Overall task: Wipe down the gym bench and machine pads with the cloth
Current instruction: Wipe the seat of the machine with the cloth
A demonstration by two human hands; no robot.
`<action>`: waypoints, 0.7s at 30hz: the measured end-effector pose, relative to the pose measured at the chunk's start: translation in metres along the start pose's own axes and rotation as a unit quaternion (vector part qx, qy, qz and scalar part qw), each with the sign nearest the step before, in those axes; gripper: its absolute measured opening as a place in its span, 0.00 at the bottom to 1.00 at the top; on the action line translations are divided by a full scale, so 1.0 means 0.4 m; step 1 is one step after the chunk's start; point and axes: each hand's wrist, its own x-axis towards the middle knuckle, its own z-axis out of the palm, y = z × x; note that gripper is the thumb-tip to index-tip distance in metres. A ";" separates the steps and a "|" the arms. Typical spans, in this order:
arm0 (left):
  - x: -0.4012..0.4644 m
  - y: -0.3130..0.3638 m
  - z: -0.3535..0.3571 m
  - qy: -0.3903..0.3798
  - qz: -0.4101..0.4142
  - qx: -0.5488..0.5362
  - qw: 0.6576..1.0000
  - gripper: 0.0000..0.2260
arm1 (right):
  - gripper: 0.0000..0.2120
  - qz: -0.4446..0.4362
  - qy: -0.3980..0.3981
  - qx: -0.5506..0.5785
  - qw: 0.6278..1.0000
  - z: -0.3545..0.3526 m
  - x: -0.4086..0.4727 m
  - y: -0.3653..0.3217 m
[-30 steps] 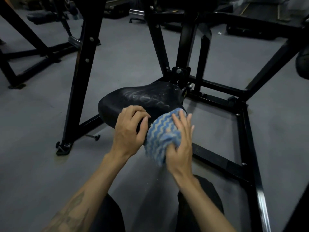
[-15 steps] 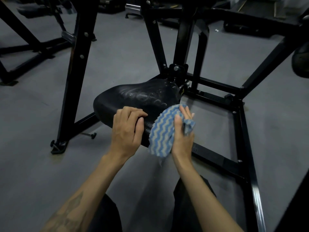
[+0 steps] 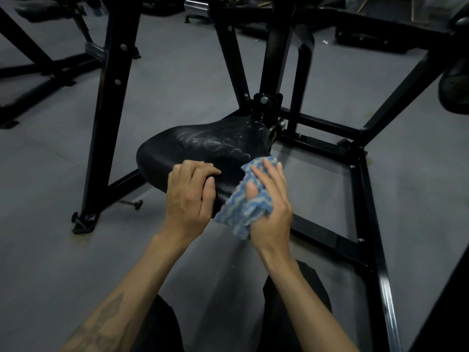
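A black padded machine seat (image 3: 200, 146) sits low in the middle of the view, its top streaked with pale wet swirls. My left hand (image 3: 189, 196) grips the seat's near edge, fingers curled over it. My right hand (image 3: 270, 201) holds a blue and white zigzag cloth (image 3: 243, 207) bunched against the seat's near right side, thumb pinching the fabric. Part of the cloth is hidden under my palm.
The black steel machine frame (image 3: 365, 199) surrounds the seat, with uprights (image 3: 111, 97) to the left and a base rail to the right. Another dark pad (image 3: 455, 85) shows at the right edge. The floor is grey. My knees in dark trousers are at the bottom.
My right hand with the cloth has slid along the seat's right side, its fingers now spread flatter over the fabric. My left hand keeps its grip on the edge. The view has shifted slightly.
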 end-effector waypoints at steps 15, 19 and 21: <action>-0.001 0.006 0.004 0.018 0.003 0.010 1.000 0.14 | 0.12 0.190 0.112 0.219 0.950 0.024 0.048 -0.019; -0.003 0.002 0.001 0.018 0.011 0.001 1.000 0.14 | 0.21 0.109 0.117 0.190 0.969 0.047 -0.075 -0.046; -0.004 -0.001 -0.003 0.012 0.012 -0.018 1.000 0.13 | 0.17 0.122 0.118 0.181 0.969 0.034 -0.015 -0.026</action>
